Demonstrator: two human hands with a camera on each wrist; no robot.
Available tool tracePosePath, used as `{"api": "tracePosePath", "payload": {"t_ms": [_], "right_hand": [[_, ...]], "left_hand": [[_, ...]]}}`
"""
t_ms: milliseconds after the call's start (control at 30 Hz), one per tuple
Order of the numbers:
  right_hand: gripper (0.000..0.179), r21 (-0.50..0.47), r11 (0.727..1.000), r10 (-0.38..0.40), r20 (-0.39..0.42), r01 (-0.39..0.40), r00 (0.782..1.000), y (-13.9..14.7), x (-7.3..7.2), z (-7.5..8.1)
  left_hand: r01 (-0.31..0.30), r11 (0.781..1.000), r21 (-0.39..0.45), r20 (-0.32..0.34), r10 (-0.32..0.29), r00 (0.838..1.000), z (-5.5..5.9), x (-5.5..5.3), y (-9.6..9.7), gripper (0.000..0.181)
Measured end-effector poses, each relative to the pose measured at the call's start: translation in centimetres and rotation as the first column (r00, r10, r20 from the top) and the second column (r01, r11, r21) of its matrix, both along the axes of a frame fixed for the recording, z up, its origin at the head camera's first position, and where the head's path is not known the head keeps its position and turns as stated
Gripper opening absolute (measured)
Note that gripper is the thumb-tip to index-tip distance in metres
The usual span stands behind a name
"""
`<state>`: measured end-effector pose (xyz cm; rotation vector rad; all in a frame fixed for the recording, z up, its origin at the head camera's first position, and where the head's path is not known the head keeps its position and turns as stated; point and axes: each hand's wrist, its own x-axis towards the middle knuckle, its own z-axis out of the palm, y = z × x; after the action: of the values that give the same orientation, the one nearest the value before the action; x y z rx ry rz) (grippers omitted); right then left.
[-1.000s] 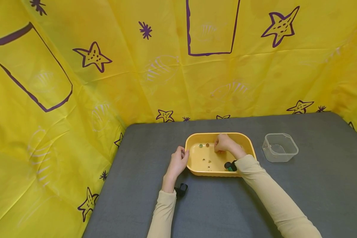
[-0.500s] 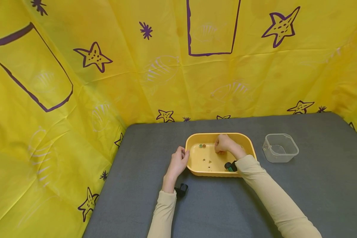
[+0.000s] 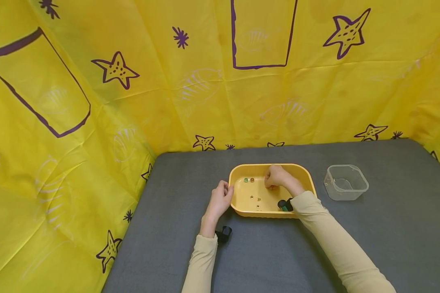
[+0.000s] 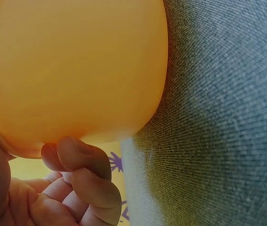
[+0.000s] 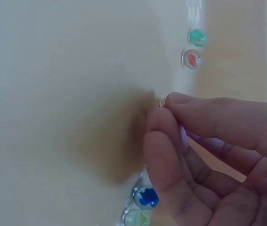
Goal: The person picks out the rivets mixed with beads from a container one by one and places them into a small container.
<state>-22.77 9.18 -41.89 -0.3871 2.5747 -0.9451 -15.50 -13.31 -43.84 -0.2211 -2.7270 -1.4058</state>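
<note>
My left hand (image 3: 221,198) grips the left end of a yellow plastic tub (image 3: 264,213); its curled fingers press the outer wall (image 4: 76,70) in the left wrist view. Inside the tub, my right hand (image 3: 278,178) is near the far wall. Its thumb and fingertips pinch a tiny shiny thing (image 5: 161,102), mostly hidden, kind unclear. Left of that hand lie a green marble (image 3: 246,180) and an orange-red marble (image 3: 252,180). In the right wrist view, a blue-patterned marble (image 5: 146,197) and a pale green marble (image 5: 137,218) lie on the hand's other side.
Several tiny gold-coloured pieces (image 3: 258,199) lie on the tub floor. A clear plastic container (image 3: 345,185) stands right of the tub on the grey cloth-covered table (image 3: 271,252). Yellow patterned fabric (image 3: 161,106) hangs behind and to the left.
The orange-red marble has rolled left, close to the green one, which has shifted very slightly left. Both hands stay nearly in place.
</note>
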Motion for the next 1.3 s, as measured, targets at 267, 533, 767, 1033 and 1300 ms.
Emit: {"api": "tracePosePath", "payload": {"t_ms": [267,533,767,1033,1300], "right_hand": [[0.013,0.0,1.0,0.0,-0.007,0.0,1.0,0.2,0.3,0.4],[0.009,-0.015,1.0,0.009,-0.033,-0.009,0.999,0.5,0.5,0.9],[0.003,-0.017,0.999,-0.03,-0.008,0.03,1.0,0.6,0.5,1.4],[0.003,-0.043,0.998,-0.052,0.014,0.053,0.999,1.1,0.6,1.9],[0.005,-0.084,0.993,-0.085,0.015,0.086,0.996,1.9,0.7,2.3]], "left_hand": [[0.001,1.0,0.001,-0.005,-0.001,1.0,0.0,0.0,0.0,0.018],[-0.002,1.0,0.005,0.001,0.002,1.0,0.1,0.1,0.0,0.018],[0.002,1.0,0.007,-0.001,-0.002,1.0,0.0,0.1,0.0,0.018],[0.001,1.0,0.0,0.001,-0.001,1.0,-0.1,0.1,0.0,0.018],[0.0,1.0,0.003,0.003,0.0,1.0,0.1,0.1,0.0,0.018]]}}
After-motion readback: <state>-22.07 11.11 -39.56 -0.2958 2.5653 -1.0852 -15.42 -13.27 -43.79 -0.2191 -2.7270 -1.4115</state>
